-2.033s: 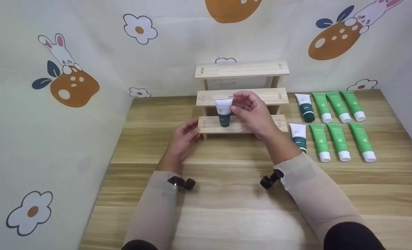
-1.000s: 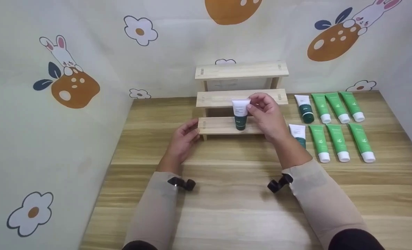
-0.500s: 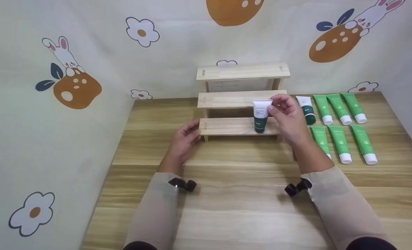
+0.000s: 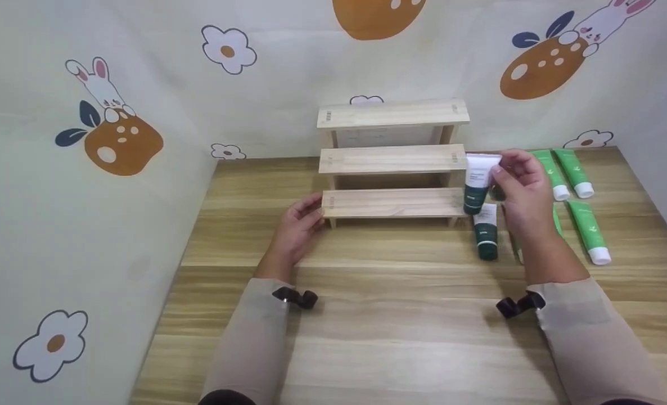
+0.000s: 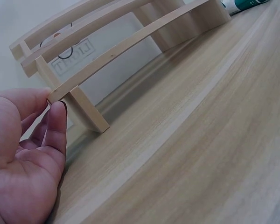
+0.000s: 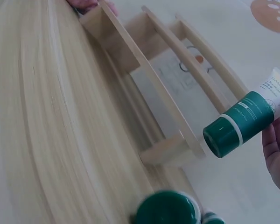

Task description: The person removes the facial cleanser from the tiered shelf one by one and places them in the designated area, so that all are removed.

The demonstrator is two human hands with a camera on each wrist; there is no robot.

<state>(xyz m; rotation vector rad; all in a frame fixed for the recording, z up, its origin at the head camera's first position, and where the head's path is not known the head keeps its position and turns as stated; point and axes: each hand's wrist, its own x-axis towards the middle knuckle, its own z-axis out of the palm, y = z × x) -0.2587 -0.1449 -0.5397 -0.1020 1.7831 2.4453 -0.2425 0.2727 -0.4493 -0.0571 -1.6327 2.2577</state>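
Observation:
My right hand pinches a white and dark-green squeeze tube by its white upper end, cap down. In the head view the tube is just past the right end of the three-tier wooden shelf. The right wrist view shows its green cap off the tabletop. With thumb and fingers, my left hand pinches the left end of the shelf's lowest board, also seen in the left wrist view, where the board slants away from the fingers.
A second white and dark-green tube lies right of the shelf. Several green tubes with white caps lie further right, some partly hidden by my right hand. Patterned walls stand behind and at the left of the wooden tabletop.
My right hand has carried the tube rightward, from over the lowest board to beyond the shelf's right end. My left hand has stayed at the board's left end.

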